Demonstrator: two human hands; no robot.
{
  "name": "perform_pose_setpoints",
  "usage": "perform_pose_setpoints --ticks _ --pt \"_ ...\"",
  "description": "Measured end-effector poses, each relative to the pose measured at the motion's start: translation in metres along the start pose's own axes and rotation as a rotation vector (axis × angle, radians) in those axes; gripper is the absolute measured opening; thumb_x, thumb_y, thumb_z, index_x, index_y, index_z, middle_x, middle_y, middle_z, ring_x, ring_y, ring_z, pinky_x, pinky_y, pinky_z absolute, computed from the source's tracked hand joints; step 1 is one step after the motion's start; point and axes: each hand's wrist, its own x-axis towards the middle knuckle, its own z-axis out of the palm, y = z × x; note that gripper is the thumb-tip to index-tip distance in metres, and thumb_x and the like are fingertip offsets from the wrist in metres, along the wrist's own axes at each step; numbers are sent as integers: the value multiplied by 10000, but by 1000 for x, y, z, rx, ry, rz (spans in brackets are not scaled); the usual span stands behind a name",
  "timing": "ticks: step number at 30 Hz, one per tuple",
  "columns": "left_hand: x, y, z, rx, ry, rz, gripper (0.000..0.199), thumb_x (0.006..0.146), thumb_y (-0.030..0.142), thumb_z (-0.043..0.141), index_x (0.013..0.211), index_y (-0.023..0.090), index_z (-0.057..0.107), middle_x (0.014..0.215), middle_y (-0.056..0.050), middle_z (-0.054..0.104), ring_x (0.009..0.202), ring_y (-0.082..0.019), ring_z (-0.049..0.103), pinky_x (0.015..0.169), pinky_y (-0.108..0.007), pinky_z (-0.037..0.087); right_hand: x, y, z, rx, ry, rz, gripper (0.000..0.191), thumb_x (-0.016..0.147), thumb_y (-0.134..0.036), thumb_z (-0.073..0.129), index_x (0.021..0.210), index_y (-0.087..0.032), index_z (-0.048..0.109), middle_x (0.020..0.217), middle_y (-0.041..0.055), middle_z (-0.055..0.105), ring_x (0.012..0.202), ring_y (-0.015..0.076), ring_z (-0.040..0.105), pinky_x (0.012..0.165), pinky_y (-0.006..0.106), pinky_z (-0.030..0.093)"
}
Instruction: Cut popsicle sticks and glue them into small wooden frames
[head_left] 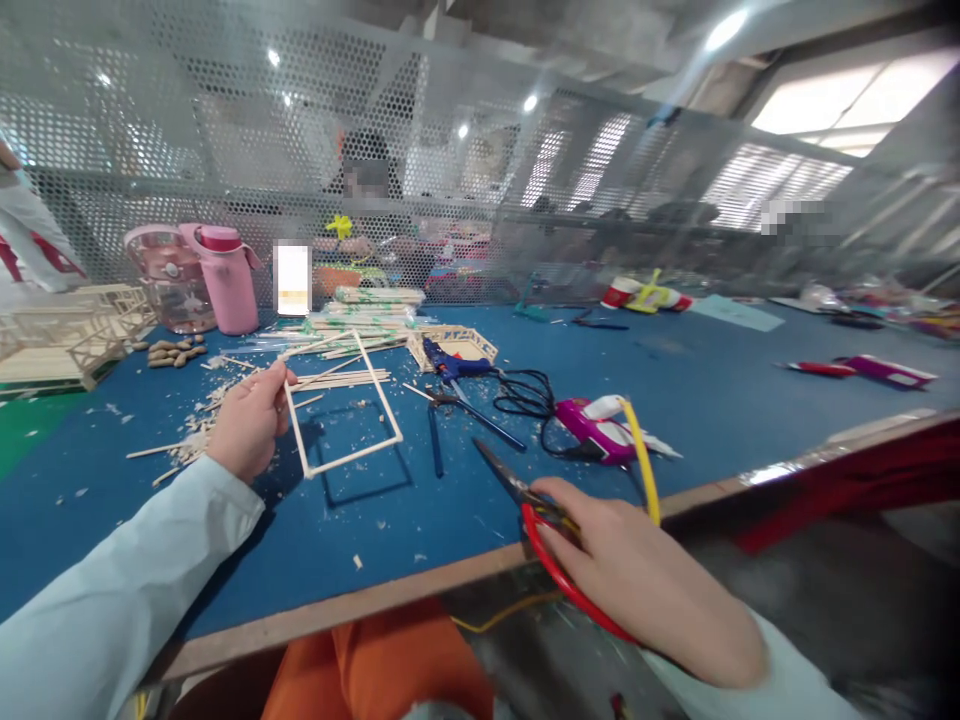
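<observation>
My left hand (251,420) pinches one side of a square frame of thin wooden sticks (354,460), held tilted above the table so that its shadow falls on the blue top. In my right hand (600,545) is a pair of scissors (555,565) with red handles; its dark blades point away to the left and look closed. Between the hands lie blue-handled pliers (480,415). A blue glue gun (454,362) rests behind them, next to a small stick-built piece (480,343). Loose sticks (345,379) and wood scraps lie behind the frame.
A purple glue gun (600,430) with a black cord lies near the front edge, by a yellow strip (643,460). Back left stand a pink bottle (229,285), a clear jug (176,290), peanuts (172,353) and stick models (67,340). A perforated metal screen (465,170) borders the table.
</observation>
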Motion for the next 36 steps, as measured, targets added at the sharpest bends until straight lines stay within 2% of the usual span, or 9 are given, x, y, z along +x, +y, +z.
perform_pose_setpoints --ticks 3,6,12,17,23,28,31,33,36 --pt "0 -2 -1 11 -4 -15 247 714 384 588 630 165 511 369 106 267 298 -35 217 298 -154 166 9 -11 1 5 -134 12 266 836 -202 382 992 -172 596 773 68 693 720 209 662 581 263 454" --pt "1 -3 -2 1 -9 -26 252 710 387 597 633 163 513 368 110 250 297 -32 205 297 -150 161 11 -12 -9 25 -130 -31 284 835 -215 392 1028 -190 600 855 62 699 752 196 664 606 258 470" --pt "2 -2 -2 6 -41 -54 253 732 387 573 638 161 508 367 111 269 299 -32 212 292 -138 171 29 50 3 -197 191 62 353 788 -323 460 1068 -183 622 939 97 695 756 279 666 567 341 499" --pt "-2 -1 1 31 -76 -70 252 756 370 542 622 160 505 364 108 266 296 -33 206 285 -135 172 50 79 35 -134 71 -162 345 800 -309 457 1066 -185 639 1010 68 681 881 240 651 716 330 514" --pt "-1 -5 0 30 -149 -63 253 753 374 560 635 153 521 382 107 240 306 -28 190 292 -130 168 59 52 40 -66 -23 -78 367 845 -327 420 1100 -163 625 1029 90 670 929 232 630 770 322 498" --pt "-1 -7 0 49 -182 -54 270 742 401 576 667 143 546 397 103 244 321 -30 187 298 -134 168 63 28 13 -95 -28 -78 333 776 -283 518 1063 -167 640 942 117 659 819 233 636 663 301 494" --pt "-2 -9 0 56 -227 -13 298 736 439 579 694 145 556 406 104 234 336 -33 177 306 -136 167 67 -7 3 285 45 -147 347 817 -304 474 1102 -156 605 944 99 648 783 185 613 678 290 481" --pt "-2 -12 -1 50 -250 30 308 739 457 572 718 150 560 410 104 233 345 -39 179 312 -139 175 75 -34 9 675 -162 -210 364 816 -371 486 1087 -156 597 778 52 646 600 123 580 529 232 462" --pt "3 -13 -3 30 -235 87 313 745 469 562 762 157 567 422 100 253 357 -47 198 321 -146 195 93 -68 28 1178 -458 -234 352 822 -410 456 1011 -147 594 792 34 612 479 69 528 370 178 390"
